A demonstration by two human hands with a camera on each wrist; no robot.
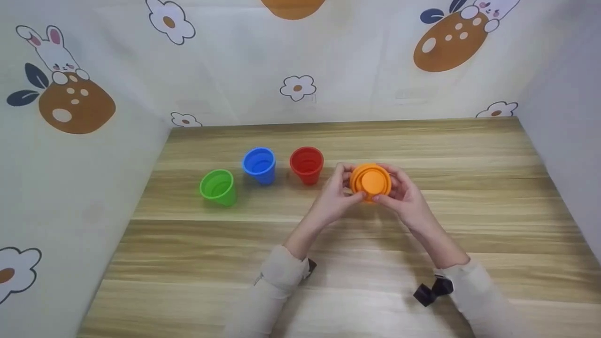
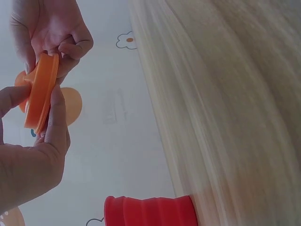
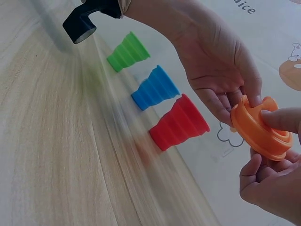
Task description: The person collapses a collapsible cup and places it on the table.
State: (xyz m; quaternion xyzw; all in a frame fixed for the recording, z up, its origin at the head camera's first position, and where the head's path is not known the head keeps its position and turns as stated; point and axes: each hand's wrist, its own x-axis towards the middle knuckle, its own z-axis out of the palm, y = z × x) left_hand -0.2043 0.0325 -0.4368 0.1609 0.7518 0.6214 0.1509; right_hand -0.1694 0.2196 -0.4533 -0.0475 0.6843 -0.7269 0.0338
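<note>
An orange collapsible cup (image 1: 373, 182) is held above the table between both hands, folded nearly flat with its round base facing up toward the head camera. My left hand (image 1: 334, 193) pinches its left side, thumb on the near face and fingers behind. On the opposite side, my right hand (image 1: 407, 199) grips it the same way. In the right wrist view, both thumbs press on the stepped face of the orange cup (image 3: 261, 129). Left of the hands stand a red cup (image 1: 307, 165), a blue cup (image 1: 259, 165) and a green cup (image 1: 219, 188), all extended and upright.
The wooden table (image 1: 188, 263) meets a patterned cloth wall (image 1: 235, 70) at the back and a plain pale wall (image 1: 563, 117) on the right. Black camera mounts (image 1: 433, 291) sit at the wrists. The red cup is closest to the left hand.
</note>
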